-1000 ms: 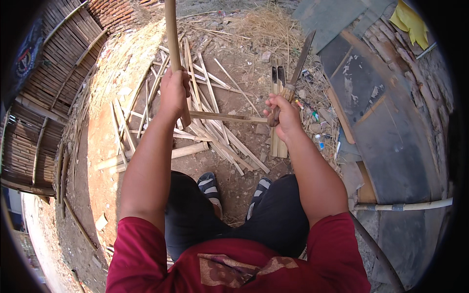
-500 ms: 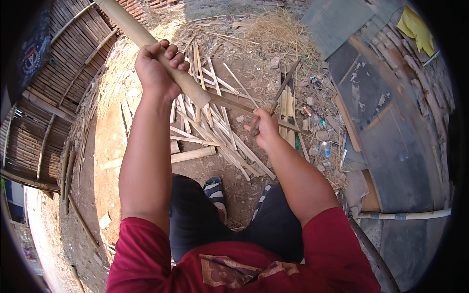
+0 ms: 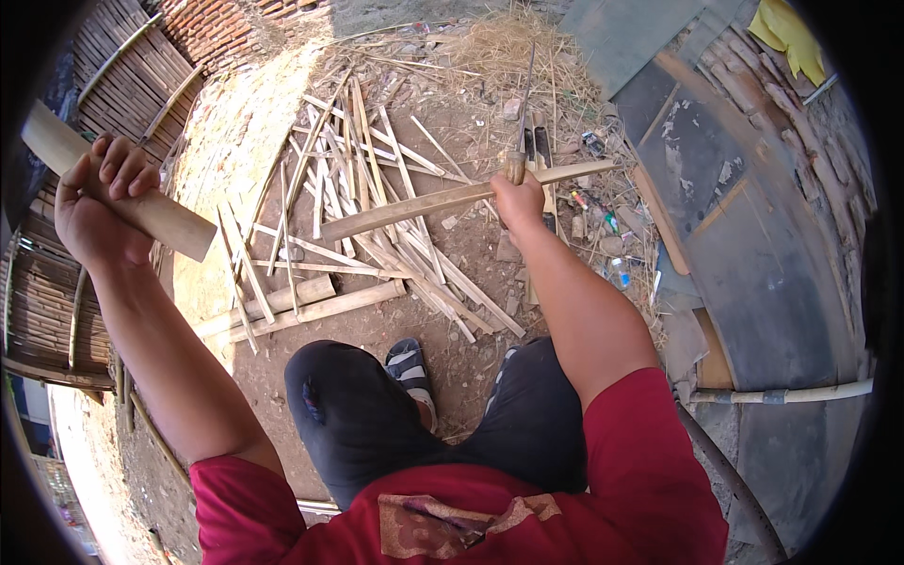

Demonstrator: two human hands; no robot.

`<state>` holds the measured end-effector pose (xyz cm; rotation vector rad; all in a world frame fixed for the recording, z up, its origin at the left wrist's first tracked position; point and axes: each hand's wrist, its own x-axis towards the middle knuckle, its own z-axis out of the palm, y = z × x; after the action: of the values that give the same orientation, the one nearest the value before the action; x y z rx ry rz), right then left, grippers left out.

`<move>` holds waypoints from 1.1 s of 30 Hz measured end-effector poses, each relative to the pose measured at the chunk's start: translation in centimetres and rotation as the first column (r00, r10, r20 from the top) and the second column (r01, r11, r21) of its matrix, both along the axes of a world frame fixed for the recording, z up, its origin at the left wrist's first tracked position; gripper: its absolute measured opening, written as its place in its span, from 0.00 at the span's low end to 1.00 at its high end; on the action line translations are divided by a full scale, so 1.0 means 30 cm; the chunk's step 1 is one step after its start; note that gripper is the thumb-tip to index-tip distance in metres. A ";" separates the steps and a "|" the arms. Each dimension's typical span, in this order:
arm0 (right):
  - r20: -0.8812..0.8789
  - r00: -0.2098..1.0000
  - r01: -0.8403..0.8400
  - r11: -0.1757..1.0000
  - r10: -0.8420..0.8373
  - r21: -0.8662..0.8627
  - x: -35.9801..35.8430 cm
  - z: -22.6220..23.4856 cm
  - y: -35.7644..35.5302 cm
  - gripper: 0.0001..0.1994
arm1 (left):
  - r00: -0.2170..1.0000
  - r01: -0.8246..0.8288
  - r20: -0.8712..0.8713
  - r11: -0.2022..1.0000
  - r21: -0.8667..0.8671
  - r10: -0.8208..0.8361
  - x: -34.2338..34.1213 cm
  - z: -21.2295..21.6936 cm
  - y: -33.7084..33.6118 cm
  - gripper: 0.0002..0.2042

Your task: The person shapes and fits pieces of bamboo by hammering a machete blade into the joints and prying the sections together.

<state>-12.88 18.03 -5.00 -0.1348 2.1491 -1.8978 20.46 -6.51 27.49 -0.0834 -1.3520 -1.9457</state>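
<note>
Raised at the far left, my left hand (image 3: pixel 104 202) is closed around a thick bamboo piece (image 3: pixel 179 224), whose cut end points toward the middle. My right hand (image 3: pixel 520 201), right of centre, grips the wooden handle (image 3: pixel 515 168) of a long knife, its narrow dark blade (image 3: pixel 528 99) pointing away from me. A long split bamboo strip (image 3: pixel 405 209) crosses at the right hand, sticking out on both sides of it. Whether the fingers also hold this strip I cannot tell. The strip and the thick piece are apart.
Many split bamboo strips (image 3: pixel 367 160) lie heaped on the dirt ahead. Two thicker bamboo lengths (image 3: pixel 325 309) rest nearer my feet. Litter (image 3: pixel 612 226) and straw (image 3: pixel 518 56) lie beyond, dark boards (image 3: pixel 744 254) at right, a bamboo slat wall (image 3: pixel 118 66) at left.
My left hand has swung left and lower with the thick bamboo piece, away from the strip. The strip has tilted up at its right end. The knife blade now stands more upright.
</note>
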 end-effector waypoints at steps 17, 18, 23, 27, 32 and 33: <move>0.108 0.984 -0.098 0.941 0.140 -0.325 -0.032 0.254 0.371 0.14 | 0.410 -0.030 0.113 0.137 -0.990 0.905 -0.081 -0.739 0.197 0.25; 0.119 0.982 -0.085 0.911 0.144 -0.403 -0.009 0.270 0.368 0.14 | 0.433 -0.045 0.103 0.136 -0.990 0.896 -0.071 -0.789 0.200 0.25; 0.202 0.979 0.120 0.716 0.029 -0.688 0.066 0.313 0.326 0.17 | 0.508 -0.130 0.072 0.160 -0.979 0.858 -0.056 -0.898 0.230 0.24; 0.192 0.981 0.153 0.597 0.001 -0.788 0.037 0.359 0.317 0.19 | 0.595 -0.047 0.099 0.158 -0.986 0.798 -0.059 -0.927 0.238 0.24; 0.106 0.986 0.160 0.561 -0.127 -0.812 -0.010 0.383 0.345 0.16 | 0.679 0.058 0.132 0.127 -0.990 0.722 -0.133 -0.967 0.238 0.23; 0.117 0.983 0.175 0.528 -0.143 -0.831 -0.025 0.393 0.359 0.15 | 0.683 0.067 0.137 0.126 -0.990 0.717 -0.155 -0.962 0.242 0.24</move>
<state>-13.63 28.80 6.78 -0.0807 1.0295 -2.8633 15.81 0.75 -1.37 0.3113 -2.6013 -0.3036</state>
